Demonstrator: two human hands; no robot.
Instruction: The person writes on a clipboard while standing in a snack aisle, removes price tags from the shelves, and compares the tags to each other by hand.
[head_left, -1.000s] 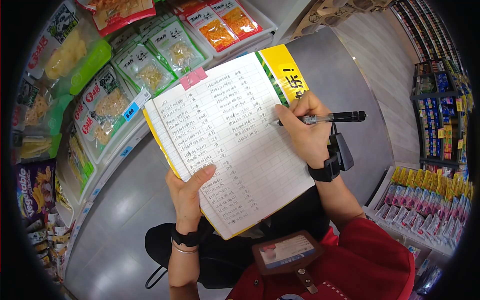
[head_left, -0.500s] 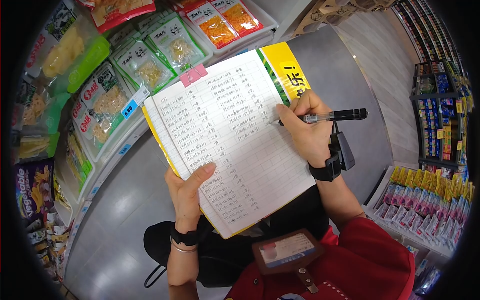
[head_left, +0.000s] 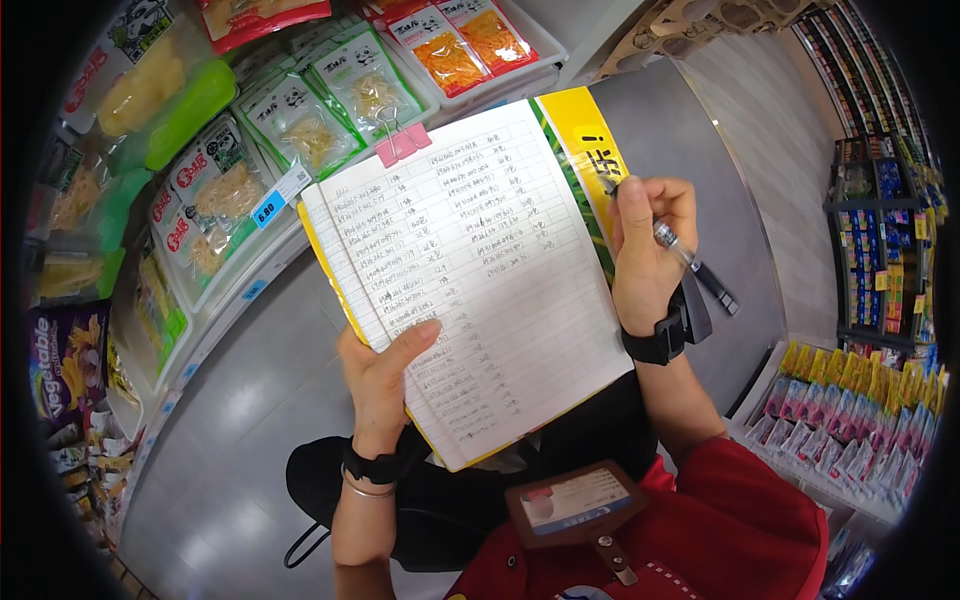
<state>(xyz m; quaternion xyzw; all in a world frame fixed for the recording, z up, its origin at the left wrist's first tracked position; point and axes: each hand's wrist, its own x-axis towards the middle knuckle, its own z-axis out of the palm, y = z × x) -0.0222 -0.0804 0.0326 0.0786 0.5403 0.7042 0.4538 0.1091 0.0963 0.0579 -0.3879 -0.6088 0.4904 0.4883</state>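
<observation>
1. Ruled notebook [head_left: 560, 330], open, tilted; held before the person, partly over the dark-clothed lap. Handwritten rows of numbers run down the page; the lower right part is blank.
2. Left hand [head_left: 380, 375]: closed about the notebook's lower left edge, thumb flat on the written page, fingers behind and hidden from where I stand. Black wristband [head_left: 373, 467] and a silver bangle [head_left: 367, 489] at the wrist.
3. Right hand [head_left: 650, 250]: curled closed around a black-ended pen [head_left: 692, 260], thumb and forefinger pinched near the writing end; just beside the notebook's right edge. I cannot tell whether the tip touches anything. Black watch [head_left: 656, 343] at the wrist.
4. Yellow cover strip [head_left: 577, 135], black and green print, showing beyond the page's right edge, near the pen tip.
5. Pink binder clip [head_left: 403, 147], clamped on the notebook's top edge.
6. Green-edged snack packets [head_left: 368, 85], on the shelf beyond the clip; a blue "6.80" price tag [head_left: 269, 209] on the shelf front, near the notebook's upper left corner.
</observation>
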